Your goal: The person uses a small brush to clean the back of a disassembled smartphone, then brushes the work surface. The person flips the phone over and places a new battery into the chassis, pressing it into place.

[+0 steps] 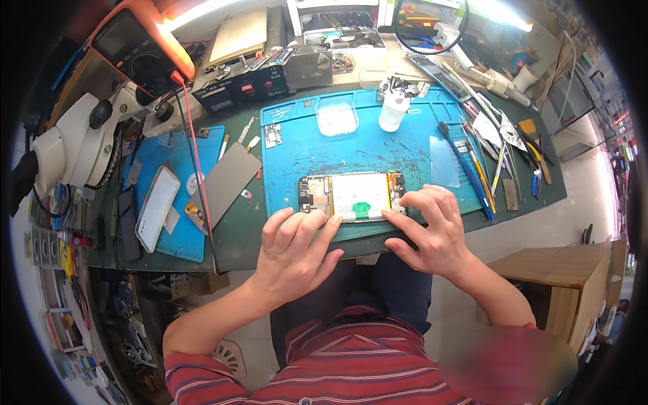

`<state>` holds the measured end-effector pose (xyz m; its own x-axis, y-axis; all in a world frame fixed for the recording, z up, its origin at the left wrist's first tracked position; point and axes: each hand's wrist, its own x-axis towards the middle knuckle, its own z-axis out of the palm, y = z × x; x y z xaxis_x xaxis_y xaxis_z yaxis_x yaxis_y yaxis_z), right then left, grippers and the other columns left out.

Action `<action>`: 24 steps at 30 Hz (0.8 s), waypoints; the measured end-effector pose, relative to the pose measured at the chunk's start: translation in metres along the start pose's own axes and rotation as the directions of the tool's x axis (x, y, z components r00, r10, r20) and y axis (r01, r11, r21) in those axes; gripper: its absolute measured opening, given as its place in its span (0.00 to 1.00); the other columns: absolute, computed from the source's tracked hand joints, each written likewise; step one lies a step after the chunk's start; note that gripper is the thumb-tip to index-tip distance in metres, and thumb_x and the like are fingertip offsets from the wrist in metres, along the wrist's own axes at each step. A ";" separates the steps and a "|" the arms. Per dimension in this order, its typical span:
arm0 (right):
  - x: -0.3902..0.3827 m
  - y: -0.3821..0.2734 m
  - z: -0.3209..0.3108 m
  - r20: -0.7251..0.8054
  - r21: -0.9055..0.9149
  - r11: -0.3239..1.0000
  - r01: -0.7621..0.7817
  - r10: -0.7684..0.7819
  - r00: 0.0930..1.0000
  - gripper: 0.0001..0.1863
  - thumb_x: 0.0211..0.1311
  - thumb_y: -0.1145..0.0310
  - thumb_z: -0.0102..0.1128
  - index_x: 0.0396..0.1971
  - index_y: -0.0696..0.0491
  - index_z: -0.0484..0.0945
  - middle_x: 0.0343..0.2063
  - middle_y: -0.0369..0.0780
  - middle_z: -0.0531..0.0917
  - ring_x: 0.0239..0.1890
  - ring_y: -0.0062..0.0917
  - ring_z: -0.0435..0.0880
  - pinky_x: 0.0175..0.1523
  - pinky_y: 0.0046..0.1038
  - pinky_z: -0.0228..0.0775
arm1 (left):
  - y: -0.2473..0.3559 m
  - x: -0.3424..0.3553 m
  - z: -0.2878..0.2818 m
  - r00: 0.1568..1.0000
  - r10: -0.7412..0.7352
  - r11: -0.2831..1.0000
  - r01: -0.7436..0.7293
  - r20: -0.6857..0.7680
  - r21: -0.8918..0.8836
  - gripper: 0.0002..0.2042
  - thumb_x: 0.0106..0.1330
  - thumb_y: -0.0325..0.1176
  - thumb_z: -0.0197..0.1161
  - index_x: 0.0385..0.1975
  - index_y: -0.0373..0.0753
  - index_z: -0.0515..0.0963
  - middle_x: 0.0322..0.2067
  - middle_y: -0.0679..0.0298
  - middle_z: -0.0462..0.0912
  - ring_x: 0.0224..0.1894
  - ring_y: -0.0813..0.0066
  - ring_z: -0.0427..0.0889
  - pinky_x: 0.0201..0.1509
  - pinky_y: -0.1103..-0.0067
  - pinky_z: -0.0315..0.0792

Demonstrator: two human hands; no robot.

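Observation:
An opened smartphone (316, 193) lies sideways on the blue repair mat (297, 152), its inner boards and parts exposed. Filling its middle is a white battery (347, 188) with a green mark near the lower edge. My left hand (297, 253) rests its index fingertip at the battery's lower left; its thumb is apart and the other fingers are loosely bent. At the lower right, my right hand (432, 233) touches with its index fingertip, thumb spread away. Neither hand grips anything.
Behind the phone stand a clear tray (337, 119) and a white bottle (393, 111). Brushes and tweezers (496, 152) crowd the right side. To the left lie a white phone (158, 208) and a grey plate (233, 179), with a microscope (77, 145) and an orange multimeter (138, 50) beyond.

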<state>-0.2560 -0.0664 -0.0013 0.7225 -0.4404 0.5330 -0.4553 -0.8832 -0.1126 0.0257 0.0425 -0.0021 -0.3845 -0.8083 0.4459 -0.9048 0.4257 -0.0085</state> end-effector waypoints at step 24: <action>0.016 -0.005 0.004 0.039 0.124 0.991 -0.054 0.049 0.998 0.29 0.60 0.50 0.79 0.56 0.52 0.87 0.59 0.43 0.79 0.64 0.42 0.77 0.70 0.47 0.69 | 0.019 0.028 0.014 0.997 -0.060 0.996 0.056 0.055 0.074 0.36 0.65 0.54 0.73 0.71 0.44 0.78 0.75 0.56 0.69 0.77 0.60 0.64 0.85 0.49 0.48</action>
<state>-0.2399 -0.0700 0.0042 0.7187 -0.4892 0.4941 -0.4252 -0.8715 -0.2444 -0.0050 0.0221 -0.0020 -0.3394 -0.8536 0.3953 -0.9358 0.3489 -0.0500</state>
